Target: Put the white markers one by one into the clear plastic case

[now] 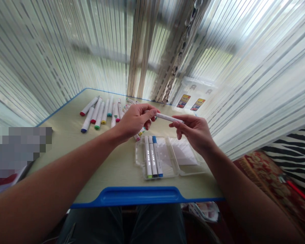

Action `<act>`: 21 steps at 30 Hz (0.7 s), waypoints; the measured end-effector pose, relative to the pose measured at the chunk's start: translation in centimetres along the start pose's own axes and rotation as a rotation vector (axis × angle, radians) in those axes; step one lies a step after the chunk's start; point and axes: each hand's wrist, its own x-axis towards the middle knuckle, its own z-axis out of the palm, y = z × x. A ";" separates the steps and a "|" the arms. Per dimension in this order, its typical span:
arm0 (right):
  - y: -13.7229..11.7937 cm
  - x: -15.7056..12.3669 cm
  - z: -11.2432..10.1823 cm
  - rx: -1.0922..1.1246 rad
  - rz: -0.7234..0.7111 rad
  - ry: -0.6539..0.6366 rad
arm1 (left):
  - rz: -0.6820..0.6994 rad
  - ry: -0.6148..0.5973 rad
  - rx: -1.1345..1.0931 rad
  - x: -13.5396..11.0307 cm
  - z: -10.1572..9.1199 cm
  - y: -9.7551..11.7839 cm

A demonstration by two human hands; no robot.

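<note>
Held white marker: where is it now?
In the head view, the held white marker is right of centre, between the left hand and right hand, higher in frame than the open clear case.

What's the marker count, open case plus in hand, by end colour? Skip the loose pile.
Lime-ended marker: 1
Dark-ended marker: 1
Blue-ended marker: 1
Held marker, end colour unclear: 1
Total: 4

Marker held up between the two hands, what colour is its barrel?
The marker barrel is white, best seen in the head view.
</note>
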 end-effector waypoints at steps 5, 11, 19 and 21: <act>0.3 0.2 -0.2 -0.107 -0.017 0.049 | 0.014 -0.130 0.036 -0.2 0.5 -0.3; 0.2 0.3 -0.2 -0.029 0.039 0.107 | -0.037 -0.244 -0.081 -0.5 0.6 0.0; -0.4 0.5 -0.4 0.184 0.190 0.103 | -0.011 -0.281 -0.168 -0.7 0.0 0.6; -0.3 0.6 -0.5 0.219 0.211 0.093 | 0.011 -0.286 -0.129 -0.7 0.0 0.7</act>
